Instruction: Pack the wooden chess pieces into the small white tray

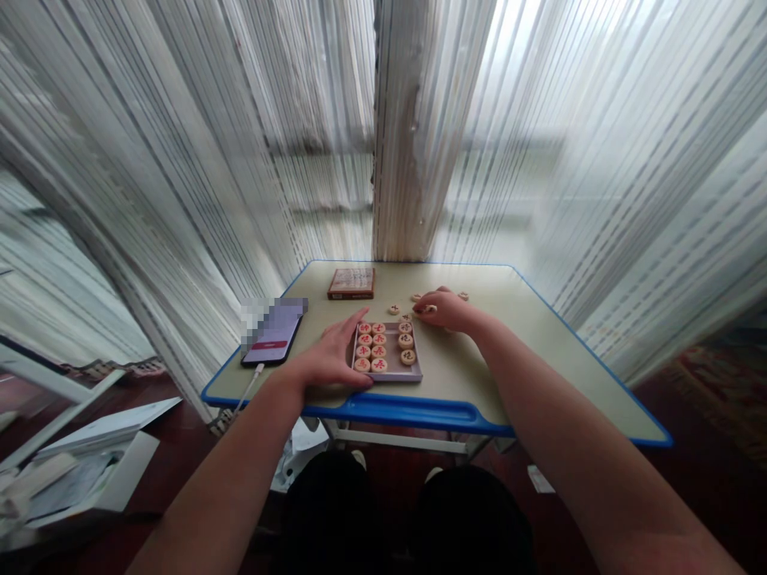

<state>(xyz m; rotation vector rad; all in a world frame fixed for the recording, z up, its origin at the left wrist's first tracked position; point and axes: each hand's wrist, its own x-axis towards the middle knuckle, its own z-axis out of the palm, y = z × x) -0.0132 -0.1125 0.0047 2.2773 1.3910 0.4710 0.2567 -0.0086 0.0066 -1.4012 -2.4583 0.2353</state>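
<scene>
Currently, the shallow box [393,369] sits on the counter [527,375], eight round pieces [379,339] in its left half, three lying along its right. The left hand [327,355] clasps the box's left side between thumb and fingers. Beyond the box's far right corner, the right hand [447,310] curls among loose pieces [394,309]; whether it grips one cannot be told. Left of the box lies a phone [276,335].

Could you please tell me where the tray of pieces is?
In the head view, the tray sits mid-picture on the table, near its blue front edge, the left hand against the tray's left side.
</scene>
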